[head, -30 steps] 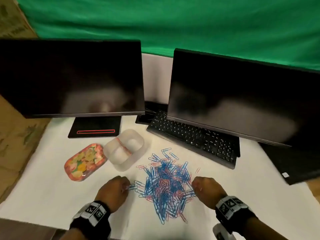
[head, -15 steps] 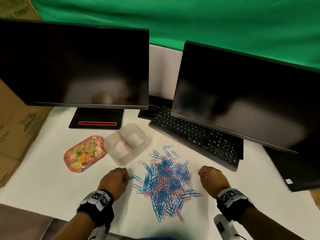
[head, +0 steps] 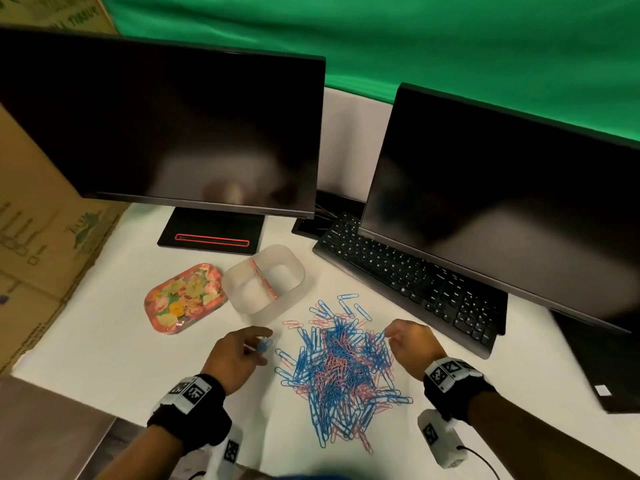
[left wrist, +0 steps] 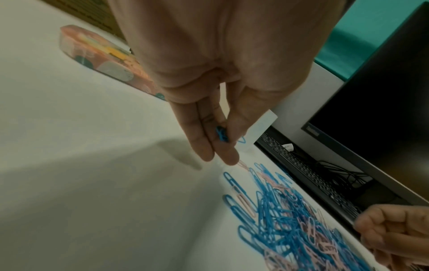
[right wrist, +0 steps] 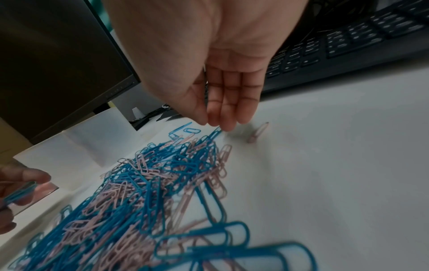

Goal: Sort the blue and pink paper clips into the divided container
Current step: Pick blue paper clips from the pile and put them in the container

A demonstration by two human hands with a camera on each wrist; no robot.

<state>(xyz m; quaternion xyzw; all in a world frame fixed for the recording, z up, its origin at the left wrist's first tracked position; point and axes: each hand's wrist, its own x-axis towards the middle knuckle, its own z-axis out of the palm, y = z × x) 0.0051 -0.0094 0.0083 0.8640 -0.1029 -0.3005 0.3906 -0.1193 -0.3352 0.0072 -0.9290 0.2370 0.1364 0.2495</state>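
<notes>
An office desk: two dark monitors [head: 180, 126], a black keyboard [head: 408, 275], green backdrop [head: 415, 39] behind.

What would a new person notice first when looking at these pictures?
Most striking is the tangled pile of blue and pink paper clips on the white table, between the left hand, which holds blue clips, and the right hand. Behind the pile stand the clear divided container and two dark monitors.

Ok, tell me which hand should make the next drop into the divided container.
Left. The left hand already pinches blue clips and sits nearer the divided container; the right hand is only at the pile's far edge.
</notes>
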